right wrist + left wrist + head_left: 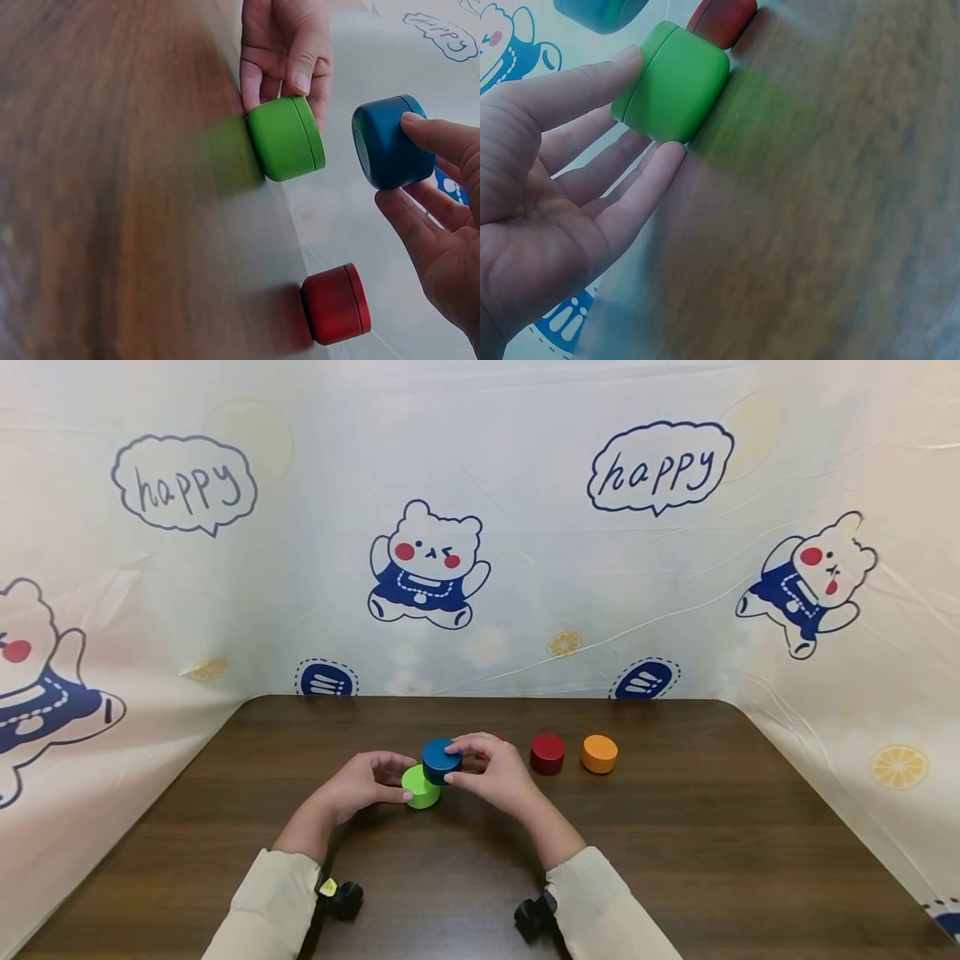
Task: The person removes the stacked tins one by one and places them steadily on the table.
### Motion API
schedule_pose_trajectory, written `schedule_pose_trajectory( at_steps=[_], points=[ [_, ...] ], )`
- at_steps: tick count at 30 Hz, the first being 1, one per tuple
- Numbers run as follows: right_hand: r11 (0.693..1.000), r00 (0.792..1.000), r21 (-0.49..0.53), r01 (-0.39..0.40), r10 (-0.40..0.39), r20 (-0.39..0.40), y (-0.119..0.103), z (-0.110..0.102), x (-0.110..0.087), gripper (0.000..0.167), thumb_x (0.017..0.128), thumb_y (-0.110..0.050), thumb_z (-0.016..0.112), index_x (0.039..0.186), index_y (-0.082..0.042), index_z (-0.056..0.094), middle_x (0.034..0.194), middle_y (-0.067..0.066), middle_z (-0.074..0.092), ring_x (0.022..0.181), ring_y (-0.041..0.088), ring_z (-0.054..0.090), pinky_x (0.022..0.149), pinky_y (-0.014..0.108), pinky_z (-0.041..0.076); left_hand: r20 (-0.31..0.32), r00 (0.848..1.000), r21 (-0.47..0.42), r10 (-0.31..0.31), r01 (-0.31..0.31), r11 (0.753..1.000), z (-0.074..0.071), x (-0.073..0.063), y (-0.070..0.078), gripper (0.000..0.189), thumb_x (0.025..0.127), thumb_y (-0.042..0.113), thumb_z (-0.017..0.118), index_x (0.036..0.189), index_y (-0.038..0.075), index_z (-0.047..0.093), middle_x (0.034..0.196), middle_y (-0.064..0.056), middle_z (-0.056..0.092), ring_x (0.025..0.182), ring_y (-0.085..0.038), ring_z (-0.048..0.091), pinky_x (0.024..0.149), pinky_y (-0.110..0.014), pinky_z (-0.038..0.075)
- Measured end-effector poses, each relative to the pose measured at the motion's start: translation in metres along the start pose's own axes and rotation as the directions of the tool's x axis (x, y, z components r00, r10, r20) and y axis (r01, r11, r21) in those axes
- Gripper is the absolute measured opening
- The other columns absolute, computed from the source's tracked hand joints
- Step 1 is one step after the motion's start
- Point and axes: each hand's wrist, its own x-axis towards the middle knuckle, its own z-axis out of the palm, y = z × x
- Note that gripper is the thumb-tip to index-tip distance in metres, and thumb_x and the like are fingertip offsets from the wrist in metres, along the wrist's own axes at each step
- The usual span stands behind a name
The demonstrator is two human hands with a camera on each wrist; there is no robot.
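A small green round canister (422, 788), with a lid seam near its top, stands on the table. My left hand (362, 785) holds it from the left, thumb on the near side and fingers on the far side. Its rounded wall and seam show in the left wrist view, at the green canister (676, 86). My right hand (497, 774) pinches a blue canister (441, 763) between thumb and fingers. In the right wrist view the blue canister (390, 142) is lifted off the table, higher than the green one and apart from it.
A dark red canister (547, 754) and an orange canister (599, 754) stand to the right of my right hand. Another red piece (501, 739) is mostly hidden behind that hand. The brown wooden table (720, 843) ends at a printed cloth (525, 568) behind and at the sides.
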Motion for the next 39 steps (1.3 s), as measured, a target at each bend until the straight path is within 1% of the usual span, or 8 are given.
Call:
schedule_pose_trajectory(
  at_steps=[5, 13, 19, 22, 28, 33, 36, 39],
  points=[
    [1.0, 1.0, 0.012, -0.018, 0.018, -0.016, 0.0, -0.007, -0.002, 0.032, 0.082, -0.011, 0.079, 0.113, -0.011, 0.071, 0.124, 0.008, 0.063, 0.108, 0.028, 0.063, 0.093, 0.051, 0.05, -0.004, 1.0, 0.002, 0.001, -0.001, 1.0, -0.001, 0.0, 0.0, 0.055, 0.078, 0.02, 0.083, 0.126, 0.003, 0.061, 0.12, -0.011, 0.065, 0.109, -0.028, 0.061, 0.093, -0.042, 0.052],
    [0.998, 0.998, 0.037, -0.06, 0.061, -0.029, 0.0, -0.017, -0.003, 0.033, 0.081, -0.01, 0.08, 0.113, -0.009, 0.071, 0.125, 0.009, 0.062, 0.109, 0.029, 0.062, 0.093, 0.045, 0.051, 0.011, 1.0, 0.003, 0.014, -0.014, 1.0, 0.0, -0.002, 0.001, 0.055, 0.08, 0.018, 0.082, 0.127, 0.0, 0.06, 0.12, -0.014, 0.064, 0.109, -0.029, 0.061, 0.091, -0.04, 0.053],
    [0.994, 0.995, 0.047, -0.094, 0.095, -0.013, -0.017, -0.027, -0.006, 0.033, 0.082, 0.0, 0.077, 0.114, 0.0, 0.069, 0.127, 0.017, 0.06, 0.11, 0.035, 0.061, 0.094, 0.051, 0.049, 0.018, 0.999, -0.009, 0.03, -0.03, 1.0, 0.0, -0.003, 0.003, 0.054, 0.08, 0.014, 0.081, 0.127, -0.001, 0.06, 0.12, -0.014, 0.064, 0.109, -0.029, 0.061, 0.091, -0.041, 0.053],
    [0.993, 0.994, 0.057, -0.104, 0.105, -0.008, -0.023, -0.033, -0.007, 0.032, 0.083, 0.001, 0.076, 0.114, 0.002, 0.068, 0.126, 0.019, 0.059, 0.11, 0.035, 0.06, 0.095, 0.053, 0.048, 0.021, 0.999, -0.007, 0.03, -0.03, 1.0, 0.0, -0.004, 0.005, 0.054, 0.081, 0.014, 0.081, 0.127, -0.001, 0.059, 0.12, -0.014, 0.064, 0.109, -0.029, 0.06, 0.092, -0.042, 0.052],
    [0.988, 0.989, 0.07, -0.138, 0.141, -0.045, -0.002, -0.04, -0.004, 0.034, 0.081, -0.003, 0.078, 0.115, -0.006, 0.07, 0.127, 0.012, 0.06, 0.111, 0.031, 0.062, 0.095, 0.045, 0.05, 0.023, 0.999, -0.008, 0.032, -0.032, 0.999, 0.0, -0.004, 0.005, 0.053, 0.081, 0.015, 0.081, 0.128, 0.0, 0.059, 0.121, -0.014, 0.064, 0.109, -0.029, 0.06, 0.092, -0.042, 0.052],
    [0.988, 0.987, 0.071, -0.138, 0.142, -0.068, 0.003, -0.046, -0.003, 0.034, 0.08, -0.008, 0.081, 0.112, -0.01, 0.072, 0.125, 0.006, 0.062, 0.108, 0.026, 0.063, 0.093, 0.037, 0.052, 0.023, 0.999, -0.006, 0.04, -0.04, 0.999, 0.0, -0.003, 0.003, 0.054, 0.081, 0.015, 0.081, 0.127, -0.001, 0.059, 0.12, -0.014, 0.064, 0.109, -0.029, 0.06, 0.091, -0.041, 0.052],
    [0.988, 0.988, 0.077, -0.134, 0.14, -0.071, 0.005, -0.049, -0.004, 0.034, 0.08, -0.008, 0.081, 0.112, -0.009, 0.072, 0.125, 0.007, 0.062, 0.109, 0.026, 0.063, 0.093, 0.039, 0.051, 0.023, 0.999, -0.007, 0.043, -0.043, 0.999, 0.0, -0.003, 0.002, 0.054, 0.08, 0.015, 0.082, 0.127, -0.001, 0.06, 0.119, -0.013, 0.064, 0.108, -0.028, 0.061, 0.09, -0.04, 0.053],
    [0.986, 0.988, 0.098, -0.133, 0.139, -0.06, 0.007, -0.051, -0.004, 0.035, 0.081, -0.006, 0.079, 0.115, -0.005, 0.07, 0.127, 0.011, 0.06, 0.11, 0.031, 0.062, 0.094, 0.043, 0.05, 0.022, 0.999, -0.015, 0.045, -0.045, 0.999, 0.0, -0.002, 0.001, 0.054, 0.079, 0.015, 0.082, 0.126, -0.002, 0.06, 0.117, -0.013, 0.065, 0.107, -0.027, 0.061, 0.09, -0.039, 0.053]
  ],
)
